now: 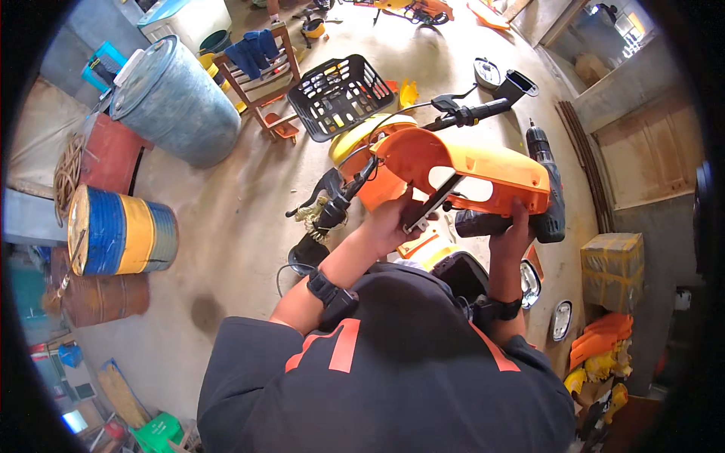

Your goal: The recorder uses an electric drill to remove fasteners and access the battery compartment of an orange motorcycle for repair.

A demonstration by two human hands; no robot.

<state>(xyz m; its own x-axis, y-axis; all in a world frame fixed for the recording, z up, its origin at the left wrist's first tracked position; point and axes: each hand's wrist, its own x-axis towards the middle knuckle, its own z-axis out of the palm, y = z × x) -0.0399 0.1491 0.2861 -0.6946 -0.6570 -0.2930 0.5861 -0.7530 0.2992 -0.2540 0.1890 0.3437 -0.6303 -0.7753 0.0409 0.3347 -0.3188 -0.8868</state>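
My left hand (393, 224) is closed near the left end of an orange plastic motorcycle cover (491, 167), a curved shell with a large opening. A narrow dark bar with a metal end (433, 204) slants up from that hand across the cover. My right hand (510, 235) has its thumb on the cover's lower right edge. A black cordless drill (553, 198) sits at this same hand, its chuck pointing away from me; the fingers around its handle are mostly hidden. Just beyond the cover are the motorcycle's handlebars (464, 115), with black grips and loose cables.
A black plastic crate (332, 94) stands ahead, beside a wooden chair (260, 72) with blue cloth. On the left are a large blue barrel (181, 106) and a blue-yellow drum (124, 230). A taped carton (613, 270) and orange panels (602, 337) lie right. Lamp parts (561, 320) rest on the floor.
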